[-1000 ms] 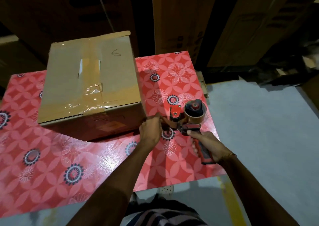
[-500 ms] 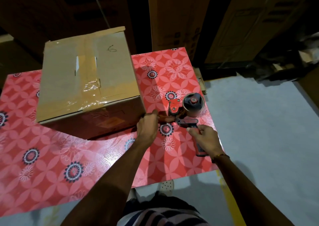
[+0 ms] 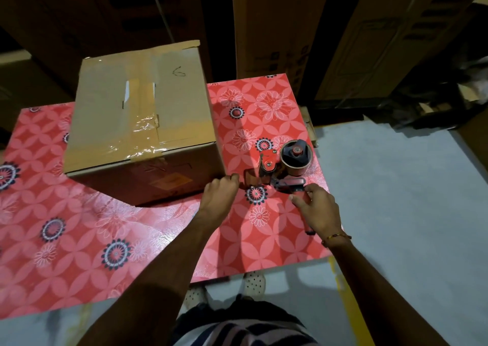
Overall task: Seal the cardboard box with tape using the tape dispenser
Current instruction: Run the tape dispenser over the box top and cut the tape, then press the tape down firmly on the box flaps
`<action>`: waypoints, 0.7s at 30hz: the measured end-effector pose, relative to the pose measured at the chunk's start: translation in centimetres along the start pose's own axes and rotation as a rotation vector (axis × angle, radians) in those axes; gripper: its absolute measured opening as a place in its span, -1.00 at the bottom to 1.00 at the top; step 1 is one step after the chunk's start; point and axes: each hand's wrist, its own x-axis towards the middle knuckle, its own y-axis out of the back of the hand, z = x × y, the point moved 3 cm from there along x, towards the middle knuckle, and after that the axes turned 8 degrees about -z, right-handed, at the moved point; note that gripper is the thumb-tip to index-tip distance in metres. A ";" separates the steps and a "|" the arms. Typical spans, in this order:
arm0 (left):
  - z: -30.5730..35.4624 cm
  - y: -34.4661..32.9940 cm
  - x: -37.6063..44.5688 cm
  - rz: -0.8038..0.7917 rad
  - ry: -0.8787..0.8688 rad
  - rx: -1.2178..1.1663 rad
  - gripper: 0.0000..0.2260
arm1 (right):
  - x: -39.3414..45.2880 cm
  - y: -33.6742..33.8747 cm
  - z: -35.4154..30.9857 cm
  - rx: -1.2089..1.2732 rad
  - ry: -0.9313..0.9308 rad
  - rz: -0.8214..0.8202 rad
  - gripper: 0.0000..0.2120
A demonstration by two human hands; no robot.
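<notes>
The brown cardboard box (image 3: 137, 124) stands on the red flowered table (image 3: 79, 227), its top flaps shut under wrinkled brown and clear tape, with a "6" written on top. The red tape dispenser (image 3: 280, 168), carrying a brown roll, rests just right of the box's near right corner. My left hand (image 3: 220, 195) pinches the short brown tape end (image 3: 249, 182) pulled from the dispenser's front, beside the box's lower corner. My right hand (image 3: 317, 208) curls over the dispenser's handle, whose tip sticks out below my palm.
Tall cardboard cartons (image 3: 277, 29) stand close behind the table. Grey floor (image 3: 396, 187) lies to the right, with a yellow line near my feet. The table's right edge runs just beyond the dispenser.
My right hand has slid up the handle, from a full grip to fingers near its top. My left hand stays on the tape end by the box corner. The camera shifted slightly.
</notes>
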 end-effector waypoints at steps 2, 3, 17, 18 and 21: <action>-0.1 -0.1 -0.8 -0.010 0.038 -0.017 -0.76 | 0.1 0.2 -0.4 -0.086 0.055 0.053 -0.67; -0.2 -0.1 -1.3 0.006 0.060 -0.041 -0.76 | 0.2 0.4 -0.8 -0.138 0.097 0.084 -0.66; -15.5 0.6 -15.2 0.730 0.823 -0.776 -0.82 | -0.8 -2.1 -17.5 0.260 0.735 0.011 -0.40; -16.5 1.6 -15.4 0.794 0.774 -0.865 -0.80 | -1.0 -2.3 -18.5 0.289 0.743 0.007 -0.36; -18.5 4.3 -14.6 0.864 0.533 -1.072 -0.54 | -1.3 -3.3 -20.8 0.349 0.771 0.020 -0.30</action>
